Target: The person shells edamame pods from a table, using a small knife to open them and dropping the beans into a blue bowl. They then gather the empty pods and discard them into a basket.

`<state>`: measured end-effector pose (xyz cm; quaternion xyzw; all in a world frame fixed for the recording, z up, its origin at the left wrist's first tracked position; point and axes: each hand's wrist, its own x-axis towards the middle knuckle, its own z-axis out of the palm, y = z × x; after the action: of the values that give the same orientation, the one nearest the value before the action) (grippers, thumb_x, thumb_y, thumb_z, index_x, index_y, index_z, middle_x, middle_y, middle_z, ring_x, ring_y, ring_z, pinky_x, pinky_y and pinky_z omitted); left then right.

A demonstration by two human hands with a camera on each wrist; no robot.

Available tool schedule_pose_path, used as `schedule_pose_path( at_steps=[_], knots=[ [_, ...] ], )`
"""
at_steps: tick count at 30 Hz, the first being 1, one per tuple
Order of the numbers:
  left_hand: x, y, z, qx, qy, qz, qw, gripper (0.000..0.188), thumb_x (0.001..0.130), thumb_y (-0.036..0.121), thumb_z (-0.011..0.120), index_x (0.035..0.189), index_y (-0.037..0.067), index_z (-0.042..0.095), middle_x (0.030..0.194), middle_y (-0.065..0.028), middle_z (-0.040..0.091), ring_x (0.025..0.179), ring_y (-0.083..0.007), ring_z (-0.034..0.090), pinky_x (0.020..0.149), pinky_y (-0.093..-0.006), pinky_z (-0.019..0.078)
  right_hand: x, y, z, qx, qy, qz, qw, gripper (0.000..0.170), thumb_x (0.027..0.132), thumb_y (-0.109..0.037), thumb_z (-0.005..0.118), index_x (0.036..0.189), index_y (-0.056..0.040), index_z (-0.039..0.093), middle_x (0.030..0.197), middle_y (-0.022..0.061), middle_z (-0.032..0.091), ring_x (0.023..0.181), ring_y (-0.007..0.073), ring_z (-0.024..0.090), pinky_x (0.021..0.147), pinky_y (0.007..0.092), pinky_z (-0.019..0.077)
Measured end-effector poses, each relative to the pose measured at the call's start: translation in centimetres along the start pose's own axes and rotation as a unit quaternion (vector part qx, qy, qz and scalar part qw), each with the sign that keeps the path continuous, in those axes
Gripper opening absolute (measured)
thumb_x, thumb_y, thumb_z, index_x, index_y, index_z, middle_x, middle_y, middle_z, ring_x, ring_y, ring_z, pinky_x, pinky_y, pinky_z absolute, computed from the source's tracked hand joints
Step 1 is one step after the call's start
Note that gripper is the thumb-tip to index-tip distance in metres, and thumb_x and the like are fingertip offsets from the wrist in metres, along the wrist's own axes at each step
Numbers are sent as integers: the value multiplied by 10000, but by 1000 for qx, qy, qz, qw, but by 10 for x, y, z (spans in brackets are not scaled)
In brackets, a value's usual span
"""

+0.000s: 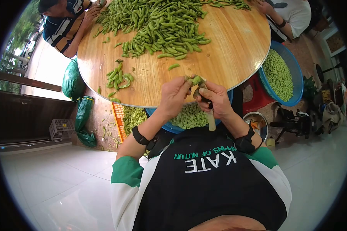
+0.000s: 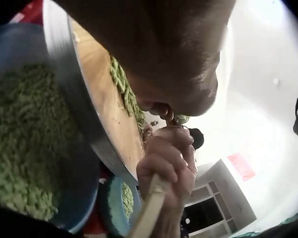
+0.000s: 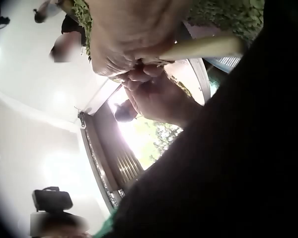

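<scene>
Both hands meet above the round table's near edge in the head view. The left hand (image 1: 174, 96) pinches a green bean pod (image 1: 196, 80) between thumb and fingers. Against its other side is the right hand (image 1: 216, 101), its fingers curled round a tool with a pale handle (image 1: 212, 121) that points down toward the body. The tool's working end is hidden by the fingers. In the left wrist view the right hand (image 2: 166, 158) grips the same handle (image 2: 150, 210); in the right wrist view the handle (image 3: 203, 48) sticks out sideways from the fist.
A large heap of pods (image 1: 162, 29) covers the table's far part, a small pile (image 1: 115, 79) its left. Shelled beans fill a blue basin (image 1: 192, 117) below the hands and another basin (image 1: 277, 73) at right. An orange basket (image 1: 118, 119) stands lower left. Two people sit across.
</scene>
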<state>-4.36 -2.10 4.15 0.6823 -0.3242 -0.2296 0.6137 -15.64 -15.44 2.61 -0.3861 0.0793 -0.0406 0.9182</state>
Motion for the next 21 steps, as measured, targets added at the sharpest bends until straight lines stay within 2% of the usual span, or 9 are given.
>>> schedule_pose_path(
  at_steps=[1, 3, 4, 6, 9, 10, 12, 19, 21],
  knots=[
    [-1, 0, 1, 0, 0, 2, 1000, 92, 877, 61, 560, 821, -9, 582, 667, -145, 551, 606, -349, 559, 510, -362, 422, -1, 2, -6, -1, 0, -1, 1000, 239, 946, -114, 517, 1172, -46, 554, 786, 53, 572, 521, 62, 436, 429, 189, 340],
    [-6, -2, 5, -40, -4, -121, 992, 128, 877, 68, 544, 791, -24, 564, 648, -194, 545, 596, -382, 543, 511, -371, 413, -1, 7, -16, -286, 25, -84, 954, 317, 922, -69, 544, 1235, -25, 524, 828, 41, 564, 574, 80, 465, 470, 214, 381],
    [-9, -3, 8, -41, -3, -122, 992, 128, 877, 68, 544, 791, -24, 564, 648, -194, 545, 596, -382, 543, 511, -371, 413, -2, 9, -15, -287, 25, -82, 954, 317, 922, -69, 544, 1235, -25, 524, 828, 41, 564, 574, 80, 465, 470, 214, 381],
    [-17, -3, 12, 176, 9, 37, 984, 125, 857, 77, 559, 790, -28, 552, 670, -226, 541, 602, -390, 547, 520, -395, 417, -4, 12, -8, -499, 112, -258, 820, 321, 858, -20, 613, 1171, -6, 541, 830, 46, 564, 654, 112, 529, 563, 257, 449],
    [-24, -4, 14, 212, -3, 51, 976, 126, 829, 82, 568, 785, -32, 541, 679, -247, 539, 615, -415, 546, 534, -425, 426, -6, 5, -9, -579, 74, -284, 760, 383, 777, 19, 655, 1142, 6, 542, 862, 108, 568, 727, 209, 583, 637, 304, 480],
    [-27, -2, 14, 212, -2, 50, 976, 126, 829, 82, 568, 785, -32, 541, 679, -247, 539, 615, -415, 546, 534, -425, 426, -6, 7, -9, -579, 72, -285, 761, 383, 777, 19, 655, 1142, 6, 542, 862, 108, 568, 727, 209, 583, 637, 304, 480],
    [-33, 3, 14, 213, -29, -2, 977, 118, 805, 76, 564, 776, -36, 542, 678, -251, 544, 638, -435, 551, 550, -453, 432, -4, 11, -10, -617, 33, -369, 695, 329, 715, 8, 644, 1028, -2, 541, 874, 165, 524, 724, 339, 565, 596, 356, 474],
    [-45, 11, 8, 212, -33, -37, 976, 137, 781, 82, 569, 751, -47, 537, 685, -263, 552, 665, -442, 563, 569, -459, 442, -5, 20, -10, -604, 2, -319, 731, 253, 704, 27, 594, 943, 1, 516, 853, 180, 519, 734, 375, 557, 601, 399, 470],
    [-48, 15, -5, 244, -85, -24, 966, 105, 783, 73, 553, 787, -32, 553, 694, -247, 555, 663, -434, 564, 573, -467, 450, -3, 21, -14, -616, 22, -312, 723, 234, 703, 28, 595, 922, 3, 516, 819, 172, 515, 720, 365, 552, 596, 394, 463]
  ],
)
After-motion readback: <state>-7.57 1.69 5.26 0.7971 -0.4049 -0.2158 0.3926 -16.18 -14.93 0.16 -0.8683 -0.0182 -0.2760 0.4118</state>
